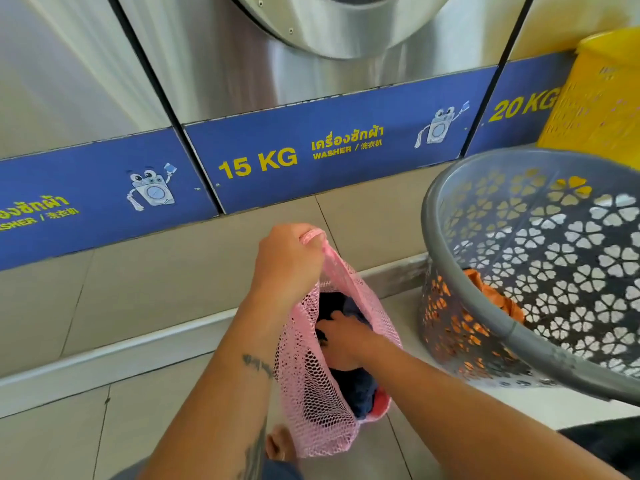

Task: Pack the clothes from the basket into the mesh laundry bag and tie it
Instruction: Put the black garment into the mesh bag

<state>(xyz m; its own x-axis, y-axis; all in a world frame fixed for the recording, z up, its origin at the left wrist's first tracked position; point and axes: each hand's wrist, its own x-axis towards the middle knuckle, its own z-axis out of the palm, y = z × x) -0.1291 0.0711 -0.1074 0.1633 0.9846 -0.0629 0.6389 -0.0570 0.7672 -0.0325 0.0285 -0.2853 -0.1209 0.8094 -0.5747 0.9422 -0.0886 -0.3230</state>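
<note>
Two hands are engaged: the pink mesh laundry bag (pixel 311 386) is pinched at its rim by the left hand (pixel 287 261); below that grip, dark blue clothes (pixel 358 389) inside are clutched by the right hand (pixel 343 336).

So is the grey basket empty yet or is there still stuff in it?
Not empty. An orange garment still lies inside the grey basket, showing over its near rim and through the side holes. How much more is in there, I cannot tell.
</note>
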